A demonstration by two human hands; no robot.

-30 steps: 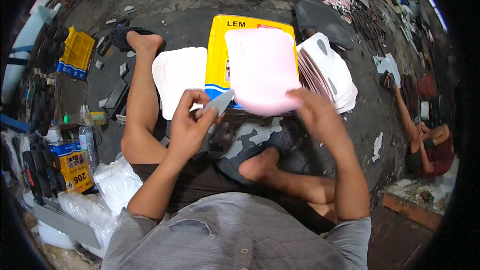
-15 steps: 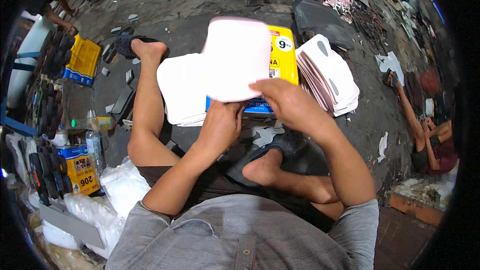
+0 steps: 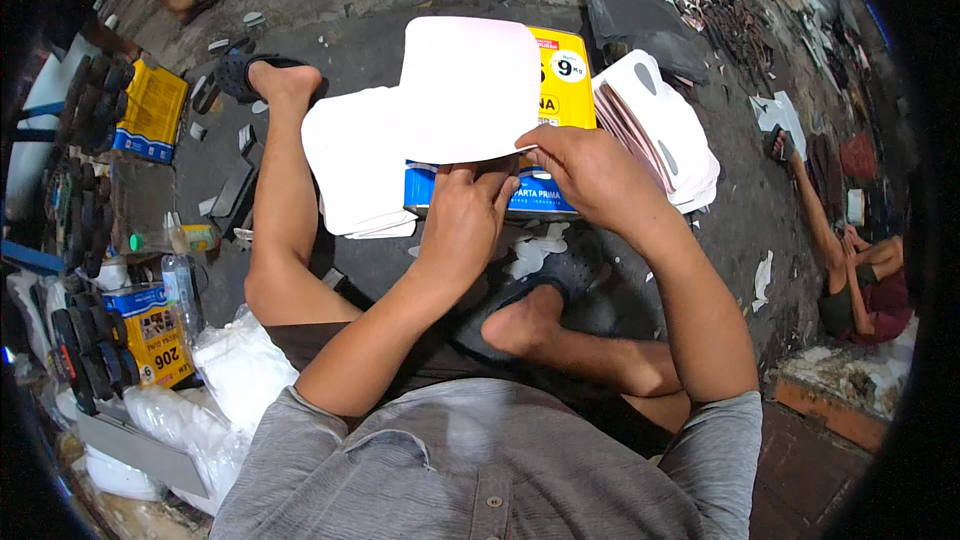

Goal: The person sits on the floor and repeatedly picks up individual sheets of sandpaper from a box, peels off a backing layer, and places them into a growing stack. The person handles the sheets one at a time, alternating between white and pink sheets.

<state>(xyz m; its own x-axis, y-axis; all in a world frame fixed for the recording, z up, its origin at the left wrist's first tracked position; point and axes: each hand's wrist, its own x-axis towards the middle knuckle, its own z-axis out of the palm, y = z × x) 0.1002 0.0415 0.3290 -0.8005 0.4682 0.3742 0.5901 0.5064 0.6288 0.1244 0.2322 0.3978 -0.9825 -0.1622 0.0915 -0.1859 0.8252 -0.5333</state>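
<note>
Head view: a pale pink-white sheet [image 3: 470,90] is gripped by the right hand [image 3: 598,180], thumb and fingertips clamped on its near right corner; from there the sheet is extended away and to the left. The near edge is met by the left hand [image 3: 460,218], held low with the fingers bent; their tips are partly hidden by the sheet, so whether anything is pinched there cannot be told. By the sheet the left part of a yellow tin [image 3: 568,70] is covered; the tin's near blue band is seen just behind the left fingers. To the left of those fingers a white stack [image 3: 350,165] is laid on the floor [image 3: 350,60]. To the right of the right fingertips a second stack [image 3: 690,155], fanned and topped with grey teardrop shapes, is placed against the tin. Bodyward of the fingers, a dark clog [image 3: 580,273] and white scraps [image 3: 535,252] are noted. Far right of the fingers, a seated co-worker [image 3: 880,305] is seen.
</note>
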